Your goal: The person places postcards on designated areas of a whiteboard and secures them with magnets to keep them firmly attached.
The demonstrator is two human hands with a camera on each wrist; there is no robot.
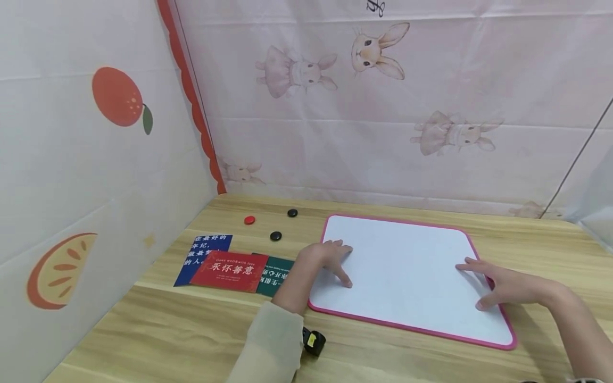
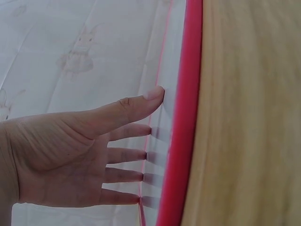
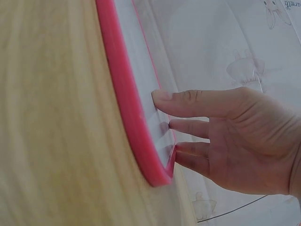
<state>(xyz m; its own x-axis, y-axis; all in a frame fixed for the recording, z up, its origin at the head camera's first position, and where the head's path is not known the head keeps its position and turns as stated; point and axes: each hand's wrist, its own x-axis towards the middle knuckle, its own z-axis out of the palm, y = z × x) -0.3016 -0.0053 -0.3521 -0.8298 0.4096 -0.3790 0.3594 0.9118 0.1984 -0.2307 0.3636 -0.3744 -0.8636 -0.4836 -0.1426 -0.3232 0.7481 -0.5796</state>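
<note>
White and rimmed in pink, the whiteboard (image 1: 397, 276) lies flat on the wooden surface (image 1: 191, 330) right in front of you, between your two hands, its long axis running left to right with the right end slanting a little nearer to you. Your left hand (image 1: 333, 258) comes over the left short edge, open, fingers spread, the tips on or barely above the white face. Your right hand (image 1: 507, 282) meets the right short edge about midway, also open, thumb and forefinger reaching in over the face; how the other fingers sit at the pink rim (image 1: 383, 321), you cannot tell for sure. Neither hand is closed round the board, and neither is plainly nearer: each has its own short end, so the board's length spans the gap between them. Left of the board, well clear of your right hand, lie the red card (image 1: 231, 271), the blue card (image 1: 185, 274) and the green card (image 1: 275, 274); near your left sleeve (image 1: 273, 340) sits a small black-and-yellow item (image 1: 313, 343)
</note>
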